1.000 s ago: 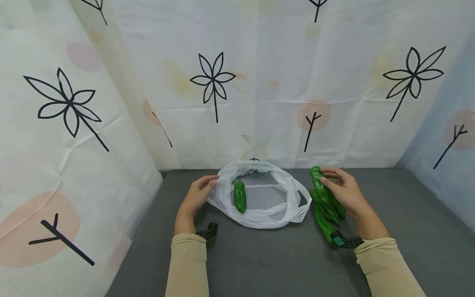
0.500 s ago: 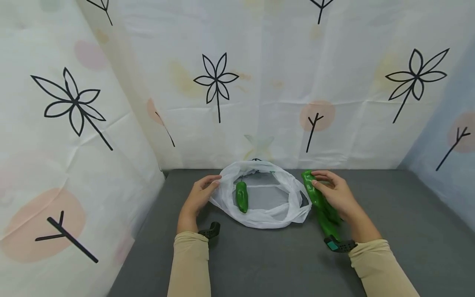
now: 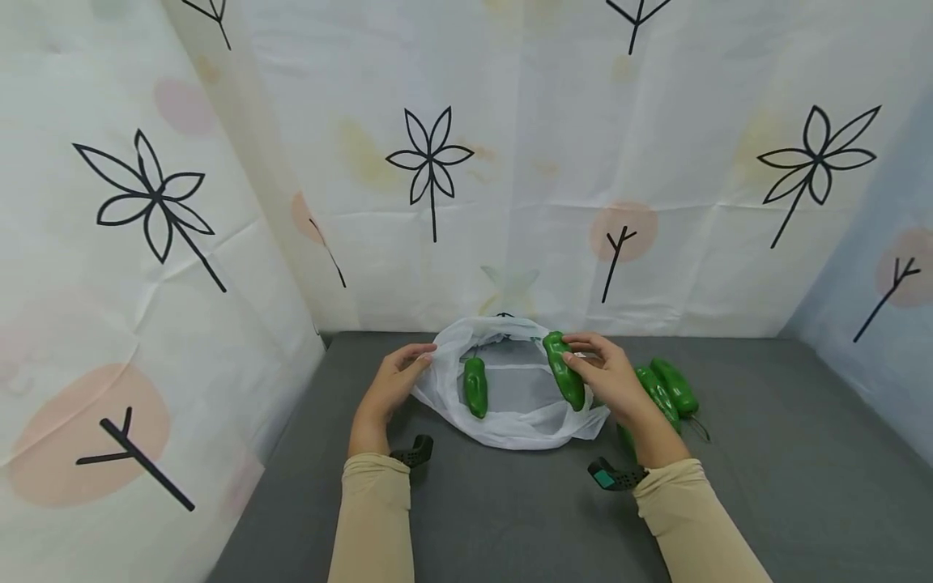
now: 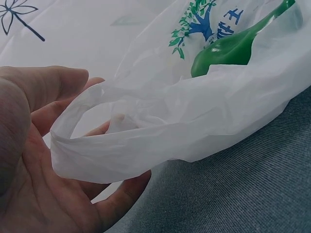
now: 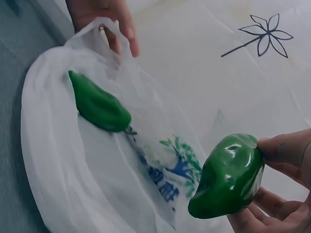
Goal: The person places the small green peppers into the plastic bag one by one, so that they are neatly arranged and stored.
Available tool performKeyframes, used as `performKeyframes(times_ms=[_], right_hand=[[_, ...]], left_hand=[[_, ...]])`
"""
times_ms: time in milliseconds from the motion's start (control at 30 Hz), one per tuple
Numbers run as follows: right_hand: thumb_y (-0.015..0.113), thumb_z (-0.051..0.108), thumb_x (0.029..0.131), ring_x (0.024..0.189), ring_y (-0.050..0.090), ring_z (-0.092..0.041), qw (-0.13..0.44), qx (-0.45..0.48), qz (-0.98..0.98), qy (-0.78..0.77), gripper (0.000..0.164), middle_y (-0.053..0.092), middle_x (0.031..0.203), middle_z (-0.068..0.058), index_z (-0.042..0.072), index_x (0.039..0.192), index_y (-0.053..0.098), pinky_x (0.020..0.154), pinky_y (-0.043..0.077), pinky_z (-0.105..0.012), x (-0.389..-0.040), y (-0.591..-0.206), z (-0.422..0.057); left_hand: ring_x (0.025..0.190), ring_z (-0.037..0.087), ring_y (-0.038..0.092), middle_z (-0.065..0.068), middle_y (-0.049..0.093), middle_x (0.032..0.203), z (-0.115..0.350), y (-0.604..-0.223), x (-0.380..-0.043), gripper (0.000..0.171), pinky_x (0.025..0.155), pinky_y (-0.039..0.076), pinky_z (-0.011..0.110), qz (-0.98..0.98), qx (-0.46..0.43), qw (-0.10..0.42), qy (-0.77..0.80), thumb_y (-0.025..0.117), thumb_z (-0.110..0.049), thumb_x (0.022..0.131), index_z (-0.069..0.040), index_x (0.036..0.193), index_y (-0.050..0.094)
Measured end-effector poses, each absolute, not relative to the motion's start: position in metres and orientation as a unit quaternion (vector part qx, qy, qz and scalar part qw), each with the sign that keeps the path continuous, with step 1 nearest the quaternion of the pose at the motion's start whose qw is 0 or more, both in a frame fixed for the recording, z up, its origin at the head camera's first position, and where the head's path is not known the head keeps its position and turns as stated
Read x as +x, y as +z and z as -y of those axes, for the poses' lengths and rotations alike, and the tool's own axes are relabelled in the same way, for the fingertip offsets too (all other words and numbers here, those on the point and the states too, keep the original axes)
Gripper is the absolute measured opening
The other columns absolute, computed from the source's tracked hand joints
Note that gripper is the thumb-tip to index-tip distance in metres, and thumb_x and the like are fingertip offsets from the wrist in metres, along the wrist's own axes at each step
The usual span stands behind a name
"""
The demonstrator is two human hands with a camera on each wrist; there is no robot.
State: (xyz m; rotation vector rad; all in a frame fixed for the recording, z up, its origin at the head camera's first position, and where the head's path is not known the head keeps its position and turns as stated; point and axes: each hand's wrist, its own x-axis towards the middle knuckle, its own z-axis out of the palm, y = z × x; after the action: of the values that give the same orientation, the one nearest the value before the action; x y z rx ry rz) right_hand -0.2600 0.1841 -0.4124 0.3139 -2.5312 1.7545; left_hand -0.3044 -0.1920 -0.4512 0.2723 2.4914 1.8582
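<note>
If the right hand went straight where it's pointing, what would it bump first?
Probably the white bag: the right hand, pinching a green pepper, points across its opening, though how high it hovers is unclear.

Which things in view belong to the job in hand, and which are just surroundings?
Job:
white bag
left hand, on the bag
right hand
held pepper
bagged pepper
loose peppers

Surroundings:
grey tabletop
patterned cloth
dark wristbands

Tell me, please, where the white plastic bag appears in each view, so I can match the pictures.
Head: white plastic bag, below centre, slightly right.
Left wrist: bag, across the middle to the right edge.
Right wrist: bag, left side, reaching the bottom.
Shared landmark: left hand, at the bag's handle.
</note>
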Motion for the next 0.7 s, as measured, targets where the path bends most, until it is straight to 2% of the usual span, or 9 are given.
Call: performKeyframes(times_ms=[233,533,700], right_hand=[[0.064,0.026,0.109,0.139,0.057,-0.043,-0.007,0.084,0.804,0.589,0.043,0.051,0.154,-0.021,0.012,0.15,0.057,0.099,0.058,-0.045,-0.27,-0.419,-0.151],[0.065,0.022,0.108,0.135,0.059,-0.043,-0.012,0.072,0.799,0.597,0.041,0.054,0.15,-0.023,0.009,0.147,0.06,0.103,0.056,-0.05,-0.284,-0.436,-0.118],[0.066,0.02,0.107,0.128,0.063,-0.042,-0.007,0.047,0.804,0.593,0.037,0.058,0.146,-0.023,0.009,0.142,0.063,0.098,0.059,-0.048,-0.289,-0.446,-0.103]], left_hand=[[0.152,0.039,0.042,0.018,0.052,0.157,0.192,-0.452,-0.303,0.042,0.125,0.033,0.063,-0.79,0.092,0.01,0.606,0.06,-0.026,0.111,-0.009,0.149,0.061],[0.15,0.036,0.044,0.013,0.055,0.154,0.193,-0.455,-0.306,0.038,0.124,0.035,0.061,-0.79,0.089,0.013,0.606,0.06,-0.027,0.11,-0.014,0.146,0.065],[0.15,0.034,0.045,0.012,0.055,0.154,0.194,-0.455,-0.307,0.037,0.124,0.037,0.059,-0.789,0.088,0.011,0.608,0.062,-0.027,0.11,-0.015,0.145,0.066]])
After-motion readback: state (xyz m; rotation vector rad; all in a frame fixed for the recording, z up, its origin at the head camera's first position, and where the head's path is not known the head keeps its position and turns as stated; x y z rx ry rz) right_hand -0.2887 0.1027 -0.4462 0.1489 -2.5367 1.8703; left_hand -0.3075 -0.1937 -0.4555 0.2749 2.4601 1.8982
